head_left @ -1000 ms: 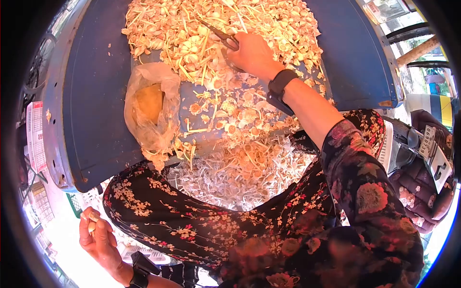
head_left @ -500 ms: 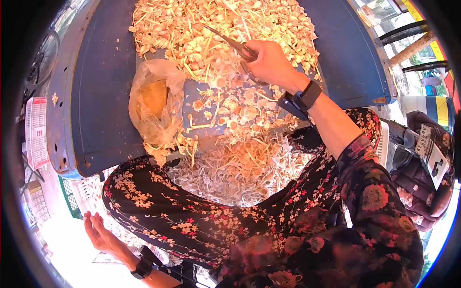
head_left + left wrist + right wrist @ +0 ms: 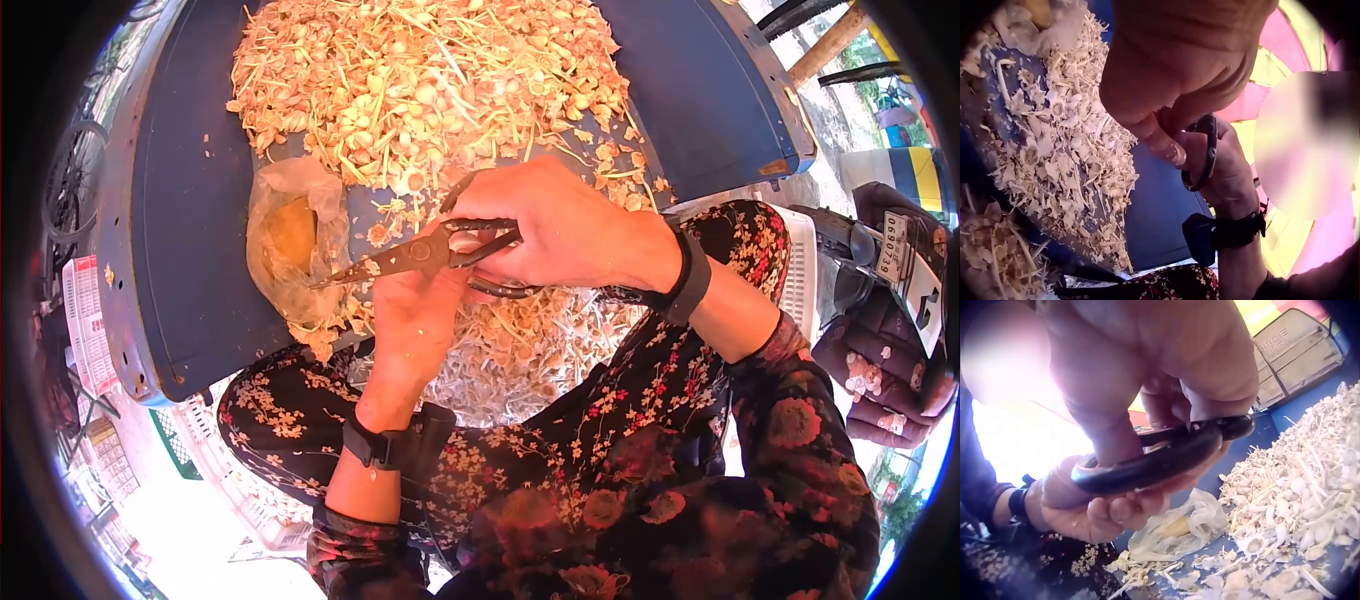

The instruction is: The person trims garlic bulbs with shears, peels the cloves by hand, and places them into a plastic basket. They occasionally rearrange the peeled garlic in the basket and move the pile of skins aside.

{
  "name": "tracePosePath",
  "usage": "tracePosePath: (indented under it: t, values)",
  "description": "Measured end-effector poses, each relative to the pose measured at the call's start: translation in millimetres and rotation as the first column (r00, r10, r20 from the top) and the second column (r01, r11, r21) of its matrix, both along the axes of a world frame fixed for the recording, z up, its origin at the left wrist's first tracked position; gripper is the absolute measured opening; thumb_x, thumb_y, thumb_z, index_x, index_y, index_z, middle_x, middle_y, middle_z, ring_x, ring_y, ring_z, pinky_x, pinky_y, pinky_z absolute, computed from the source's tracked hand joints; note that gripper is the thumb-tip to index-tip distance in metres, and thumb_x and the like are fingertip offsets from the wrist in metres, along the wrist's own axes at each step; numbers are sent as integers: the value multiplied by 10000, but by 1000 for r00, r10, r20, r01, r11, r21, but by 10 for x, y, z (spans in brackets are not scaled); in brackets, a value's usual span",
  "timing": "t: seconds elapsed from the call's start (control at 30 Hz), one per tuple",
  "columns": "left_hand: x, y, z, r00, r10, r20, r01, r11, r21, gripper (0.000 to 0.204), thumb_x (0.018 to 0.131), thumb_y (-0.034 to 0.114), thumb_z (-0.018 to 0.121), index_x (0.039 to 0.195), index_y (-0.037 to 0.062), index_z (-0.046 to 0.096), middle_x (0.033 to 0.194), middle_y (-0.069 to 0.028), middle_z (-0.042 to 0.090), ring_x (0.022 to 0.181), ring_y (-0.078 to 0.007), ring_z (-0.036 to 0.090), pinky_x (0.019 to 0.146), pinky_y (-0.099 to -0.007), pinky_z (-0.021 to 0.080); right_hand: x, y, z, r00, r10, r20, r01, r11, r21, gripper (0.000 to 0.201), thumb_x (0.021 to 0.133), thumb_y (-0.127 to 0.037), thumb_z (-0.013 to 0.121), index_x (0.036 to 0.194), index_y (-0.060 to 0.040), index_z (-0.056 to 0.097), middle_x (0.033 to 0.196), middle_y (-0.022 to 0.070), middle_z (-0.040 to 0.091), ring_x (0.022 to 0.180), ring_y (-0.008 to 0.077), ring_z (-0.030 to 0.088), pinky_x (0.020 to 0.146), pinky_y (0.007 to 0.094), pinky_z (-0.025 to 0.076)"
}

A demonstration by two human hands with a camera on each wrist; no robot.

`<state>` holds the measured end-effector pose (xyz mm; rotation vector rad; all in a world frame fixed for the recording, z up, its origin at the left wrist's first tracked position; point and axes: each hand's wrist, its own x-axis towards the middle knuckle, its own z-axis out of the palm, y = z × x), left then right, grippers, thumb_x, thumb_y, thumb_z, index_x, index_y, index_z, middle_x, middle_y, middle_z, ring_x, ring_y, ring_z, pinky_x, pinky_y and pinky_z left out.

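Observation:
My right hand (image 3: 575,220) grips dark metal scissors (image 3: 405,257), with its fingers in the handle loops. The blades point left across the back of my left hand (image 3: 412,325) in the head view. Seen from the right wrist, the left hand (image 3: 1069,515) lies palm up with curled fingers, just under the scissor handle (image 3: 1154,465). The left wrist view has its fingertips meeting the right hand (image 3: 1235,162); what lies between them is hidden. Beyond both hands is a heap of garlic (image 3: 420,85) with dry stalks on a blue metal surface (image 3: 185,190).
A clear plastic bag (image 3: 268,235) with something yellowish inside stands left of the hands. Below the surface's near edge lies a pile of trimmings (image 3: 520,370) between the person's legs. A red-and-white crate (image 3: 88,325) is at far left.
My left hand first held whitish pieces low at the left, then opened there without them, and has now come up to the right hand. The right hand has drawn back from the heap with the scissors.

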<state>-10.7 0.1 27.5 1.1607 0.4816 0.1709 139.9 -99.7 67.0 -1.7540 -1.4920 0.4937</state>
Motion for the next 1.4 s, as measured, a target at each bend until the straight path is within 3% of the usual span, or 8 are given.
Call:
tracePosePath:
  t: [0.27,0.4,0.63,0.73,0.83,1.07,1.27,1.4]
  values:
    - [79,155,-244,896,444,-10,-330,650,-685,159,941,211,567,1025,78,584,878,0,574,764,-93,517,655,-225,417,33,-195,-135,975,-173,140,207,939,-275,479,716,-410,744,743,18,530,705,172,569,658,353,573,587,415,450]
    - [80,122,-278,880,474,-24,-377,669,-641,162,927,220,593,1013,84,574,874,-1,541,792,-95,480,671,-227,396,-50,-208,-293,942,-151,299,244,920,-306,528,708,-465,732,826,13,540,789,186,588,757,375,596,631,435,478]
    - [54,112,-259,887,457,66,-305,688,-658,185,945,167,552,1071,31,555,918,-43,548,798,-106,494,645,-206,430,-36,-147,-327,920,-144,366,281,891,-355,540,737,-509,712,655,6,569,530,149,563,497,351,565,493,420,448]
    - [59,135,-271,885,446,131,-240,681,-692,195,956,140,527,1101,10,541,940,-59,547,799,-106,501,631,-193,443,-5,-120,-324,992,-99,77,123,883,-453,506,739,-462,736,661,11,575,523,147,540,465,305,500,477,391,413]
    - [31,201,-333,879,457,132,-210,622,-754,216,932,127,539,1109,2,530,954,-67,542,816,-124,505,646,-207,449,83,12,-619,913,-351,-208,277,907,-317,449,751,-397,751,700,17,586,526,149,524,458,279,433,475,380,388]
    - [-32,224,-314,899,433,67,-225,588,-777,255,821,179,543,1015,18,583,956,-73,558,862,-181,496,705,-294,418,578,845,-1057,852,-490,184,521,826,-213,177,718,-153,687,750,-4,598,663,171,614,631,330,617,566,412,461]
    - [92,305,-550,917,379,-122,-380,742,-553,186,883,164,570,999,20,593,902,-59,570,731,-122,504,624,-256,426,380,876,-1082,894,-249,372,354,902,-248,198,705,-185,675,788,-22,600,665,181,606,635,347,600,601,393,487]
    - [134,250,-609,918,353,-178,-396,808,-436,196,918,196,587,1002,19,590,838,-32,575,674,-78,500,575,-225,428,323,630,-897,920,-334,-207,283,928,-241,204,718,-148,711,840,-30,596,684,79,634,613,209,608,586,315,480]
